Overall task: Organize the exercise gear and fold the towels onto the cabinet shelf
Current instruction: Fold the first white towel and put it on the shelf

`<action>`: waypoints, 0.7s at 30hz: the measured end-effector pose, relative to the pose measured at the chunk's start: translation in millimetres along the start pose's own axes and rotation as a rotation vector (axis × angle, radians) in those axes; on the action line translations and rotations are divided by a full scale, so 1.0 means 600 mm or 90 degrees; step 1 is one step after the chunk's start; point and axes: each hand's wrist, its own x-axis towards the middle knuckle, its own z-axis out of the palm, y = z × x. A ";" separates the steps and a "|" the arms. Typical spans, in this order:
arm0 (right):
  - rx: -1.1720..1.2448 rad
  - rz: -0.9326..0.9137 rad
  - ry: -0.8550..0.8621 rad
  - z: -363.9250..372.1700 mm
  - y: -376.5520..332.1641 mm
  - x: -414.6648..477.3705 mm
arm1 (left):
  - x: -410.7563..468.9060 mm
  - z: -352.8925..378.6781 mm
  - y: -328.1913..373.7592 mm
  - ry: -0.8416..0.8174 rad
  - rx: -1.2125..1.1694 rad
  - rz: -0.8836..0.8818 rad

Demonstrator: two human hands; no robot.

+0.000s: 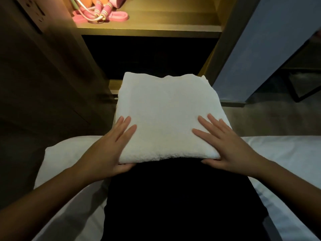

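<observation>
Nothing here can be read: no lettering, label or number shows on the towel (pixel 165 115), the cabinet shelf (pixel 165 21) or the skipping rope (pixel 106 7) (its handles carry only pale stripes).

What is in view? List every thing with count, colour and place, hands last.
towel: one, white, folded, held up in front of the cabinet
rope: one, pink handles and pale cord, left on the lit shelf
band: one, pink, flat loop beside the rope
orange shapes: count unclear, cut off at the top edge behind the rope
shelf: one, brown wood, lit, top centre
bed: one, white sheet, under the person
clothing: black, on the lap, bottom centre
left hand: fingers on top of the towel, thumb under its near edge
right hand: same hold at the towel's right corner
</observation>
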 end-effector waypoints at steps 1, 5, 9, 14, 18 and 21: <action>0.016 -0.009 0.008 -0.003 0.006 -0.010 | -0.003 -0.002 -0.004 0.001 0.012 0.019; 0.055 0.017 0.046 -0.010 0.012 -0.029 | -0.007 -0.010 -0.004 0.032 0.040 0.071; 0.080 0.059 0.100 -0.012 0.012 -0.041 | -0.015 -0.016 -0.003 0.123 -0.023 0.074; 0.178 0.059 0.168 -0.062 0.022 -0.042 | -0.001 -0.076 0.004 0.102 -0.168 -0.029; 0.399 0.120 -0.088 -0.120 0.046 -0.034 | 0.024 -0.138 0.005 -0.184 -0.438 -0.097; 0.631 0.170 -0.246 -0.136 0.065 -0.029 | 0.036 -0.154 -0.007 -0.335 -0.620 -0.250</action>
